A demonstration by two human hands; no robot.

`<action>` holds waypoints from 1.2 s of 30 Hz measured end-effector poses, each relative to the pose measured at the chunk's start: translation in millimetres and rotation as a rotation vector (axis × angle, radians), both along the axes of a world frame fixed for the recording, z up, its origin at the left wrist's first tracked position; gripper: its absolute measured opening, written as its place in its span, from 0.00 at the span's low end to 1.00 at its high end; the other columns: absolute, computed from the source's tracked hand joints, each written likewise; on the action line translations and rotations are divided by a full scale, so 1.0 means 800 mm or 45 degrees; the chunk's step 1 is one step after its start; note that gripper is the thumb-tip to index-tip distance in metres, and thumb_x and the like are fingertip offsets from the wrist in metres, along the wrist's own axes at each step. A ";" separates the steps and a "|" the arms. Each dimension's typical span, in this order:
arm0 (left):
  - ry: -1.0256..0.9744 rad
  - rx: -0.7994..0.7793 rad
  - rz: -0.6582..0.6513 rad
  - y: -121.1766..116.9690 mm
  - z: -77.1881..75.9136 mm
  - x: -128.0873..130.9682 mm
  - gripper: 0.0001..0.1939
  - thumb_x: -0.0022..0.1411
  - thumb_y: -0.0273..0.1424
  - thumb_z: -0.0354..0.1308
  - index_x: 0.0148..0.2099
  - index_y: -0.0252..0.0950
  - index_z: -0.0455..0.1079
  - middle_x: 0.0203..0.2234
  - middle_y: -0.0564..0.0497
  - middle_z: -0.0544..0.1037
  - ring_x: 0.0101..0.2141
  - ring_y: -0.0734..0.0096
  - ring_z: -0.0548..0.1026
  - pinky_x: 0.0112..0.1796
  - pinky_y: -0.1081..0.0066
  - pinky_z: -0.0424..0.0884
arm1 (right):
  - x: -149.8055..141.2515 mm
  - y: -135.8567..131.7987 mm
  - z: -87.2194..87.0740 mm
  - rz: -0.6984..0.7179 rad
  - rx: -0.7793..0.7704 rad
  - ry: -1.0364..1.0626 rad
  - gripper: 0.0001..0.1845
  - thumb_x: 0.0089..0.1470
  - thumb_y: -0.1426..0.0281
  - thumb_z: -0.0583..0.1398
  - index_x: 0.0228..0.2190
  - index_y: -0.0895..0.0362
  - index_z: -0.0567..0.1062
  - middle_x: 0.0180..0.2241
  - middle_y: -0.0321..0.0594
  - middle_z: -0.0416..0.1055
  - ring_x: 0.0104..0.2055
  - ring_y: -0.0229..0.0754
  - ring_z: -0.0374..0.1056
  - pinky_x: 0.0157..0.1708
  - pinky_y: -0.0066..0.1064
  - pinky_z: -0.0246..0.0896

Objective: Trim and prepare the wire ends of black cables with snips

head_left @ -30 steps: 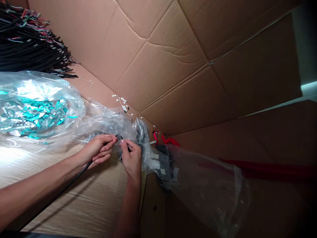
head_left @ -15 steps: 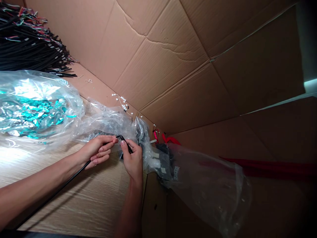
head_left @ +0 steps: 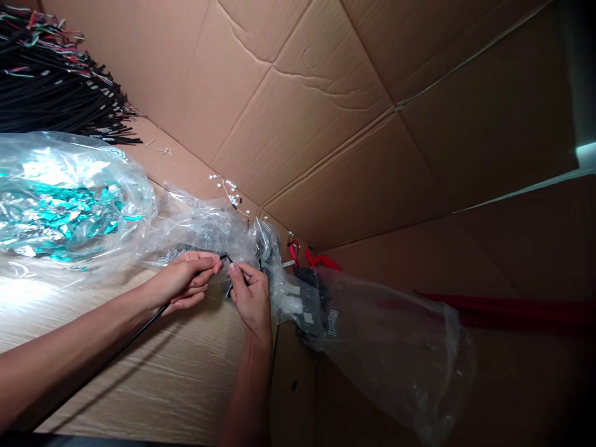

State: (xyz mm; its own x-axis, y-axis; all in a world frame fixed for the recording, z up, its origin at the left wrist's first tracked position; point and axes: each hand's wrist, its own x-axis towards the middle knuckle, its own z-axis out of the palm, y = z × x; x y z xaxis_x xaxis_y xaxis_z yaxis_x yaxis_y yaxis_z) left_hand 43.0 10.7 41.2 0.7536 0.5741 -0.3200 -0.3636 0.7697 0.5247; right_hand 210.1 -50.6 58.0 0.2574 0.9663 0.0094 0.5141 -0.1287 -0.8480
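A thin black cable (head_left: pixel 135 332) runs up from the lower left, along my left forearm, to the middle of the view. My left hand (head_left: pixel 184 279) grips it between thumb and fingers. My right hand (head_left: pixel 251 298) pinches the same cable near its end, just beside my left fingertips. The short cable end (head_left: pixel 226 257) shows between both hands. Behind my hands lies a clear plastic bag (head_left: pixel 205 226) holding dark contents that I cannot make out.
A bundle of black cables (head_left: pixel 56 87) with coloured wire ends lies at the upper left, beside a bag of teal foil (head_left: pixel 69 208). Small white connectors (head_left: pixel 230 189), a red strap (head_left: pixel 316 261) and a clear bag (head_left: pixel 391 354) lie near cardboard walls (head_left: pixel 298 105).
My right hand has shifted slightly right and down, its fingers closer around the cable end. The whole view has moved slightly, and my left hand stays on the cable.
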 end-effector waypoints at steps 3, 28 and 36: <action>0.095 0.141 -0.016 0.000 0.004 0.001 0.14 0.62 0.39 0.64 0.30 0.38 0.68 0.12 0.65 0.51 0.10 0.85 0.42 0.08 0.83 0.45 | 0.002 0.002 0.003 0.031 -0.016 0.020 0.25 0.65 0.51 0.59 0.31 0.58 0.82 0.21 0.34 0.64 0.24 0.37 0.58 0.23 0.27 0.54; 1.096 1.681 0.282 -0.008 -0.022 -0.002 0.16 0.73 0.32 0.48 0.30 0.38 0.66 0.17 0.54 0.68 0.18 0.73 0.61 0.27 0.69 0.54 | 0.003 0.008 0.014 0.128 -0.012 -0.017 0.15 0.67 0.61 0.60 0.35 0.58 0.81 0.32 0.38 0.75 0.34 0.41 0.66 0.36 0.30 0.61; 1.335 2.069 0.465 -0.015 -0.044 -0.002 0.16 0.73 0.27 0.46 0.35 0.36 0.72 0.19 0.50 0.75 0.17 0.70 0.68 0.23 0.70 0.55 | 0.005 0.005 0.018 0.157 -0.082 -0.091 0.16 0.67 0.60 0.60 0.33 0.58 0.80 0.27 0.34 0.67 0.30 0.38 0.60 0.31 0.30 0.55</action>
